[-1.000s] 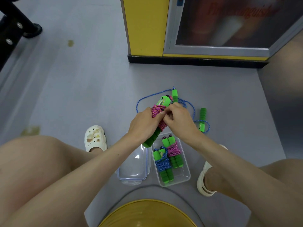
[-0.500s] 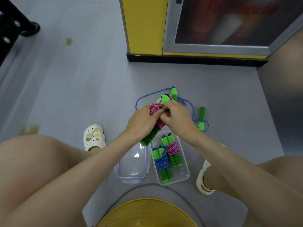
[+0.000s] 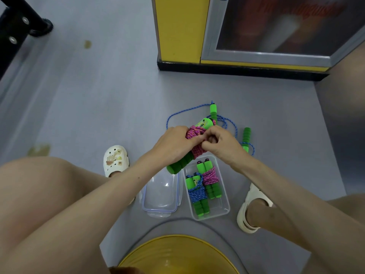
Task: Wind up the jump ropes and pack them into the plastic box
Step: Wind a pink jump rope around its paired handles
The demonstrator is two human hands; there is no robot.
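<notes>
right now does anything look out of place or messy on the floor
The loose blue rope lies tangled on the floor beyond the box, its handles apart and the cord not yet wound. The left hand and right hand grip the pink rope. A yellowish stain marks the floor at left.

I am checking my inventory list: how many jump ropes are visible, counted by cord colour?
Pink: 2, the held pink rope between left hand and right hand, and the boxed pink rope.
Blue: 2, the boxed blue rope and the loose blue rope on the floor.
Total: 4 ropes.
</notes>
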